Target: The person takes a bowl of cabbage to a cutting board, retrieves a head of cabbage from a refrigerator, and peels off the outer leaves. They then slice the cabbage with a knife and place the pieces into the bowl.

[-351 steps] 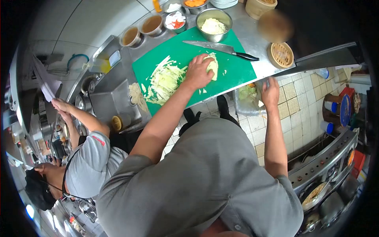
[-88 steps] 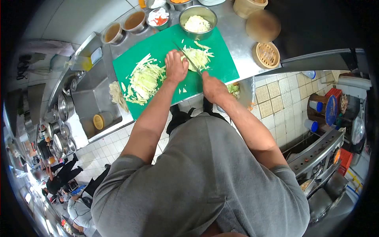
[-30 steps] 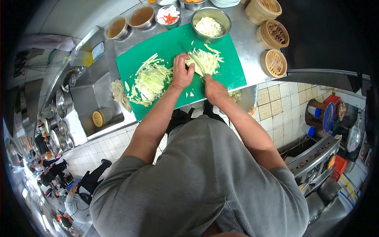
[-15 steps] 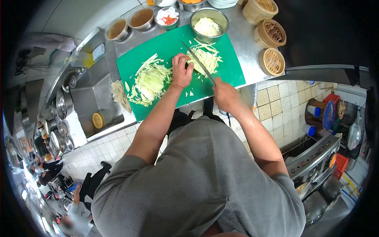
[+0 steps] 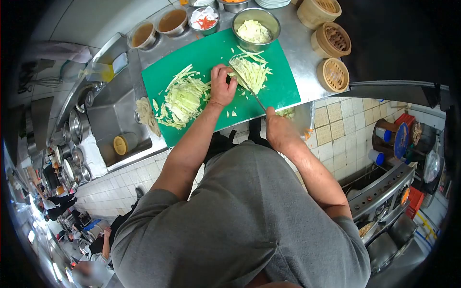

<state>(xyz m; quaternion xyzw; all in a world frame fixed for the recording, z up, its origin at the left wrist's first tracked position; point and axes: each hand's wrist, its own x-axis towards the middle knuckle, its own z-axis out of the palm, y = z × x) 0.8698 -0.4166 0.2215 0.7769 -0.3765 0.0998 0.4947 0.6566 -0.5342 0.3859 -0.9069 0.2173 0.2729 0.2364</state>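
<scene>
My right hand [image 5: 282, 129] is wrapped round the handle of a kitchen knife [image 5: 253, 95], near the front edge of the green cutting board [image 5: 240, 109]. The blade slants up and left, along the left side of a heap of shredded cabbage [image 5: 254, 72]. Close to the blade, my left hand [image 5: 222, 86] has its fingers curled against a piece of cabbage, most of which the fingers and blade hide. A bigger pile of cut cabbage [image 5: 185, 101] lies on the board to the left. Behind the right-hand heap stands a metal bowl [image 5: 273, 37] with pale shreds in it.
Bamboo steamers [image 5: 333, 75] line the counter's right end. Bowls of brown liquid [image 5: 143, 36] and a bowl with red and white pieces [image 5: 204, 21] stand at the back. A sink [image 5: 108, 103] is on the left. A container of scraps [image 5: 302, 117] sits below the front edge.
My right hand has drawn the knife back toward me and slightly right, so its tip now lies closer to the left hand. My left hand has hardly moved.
</scene>
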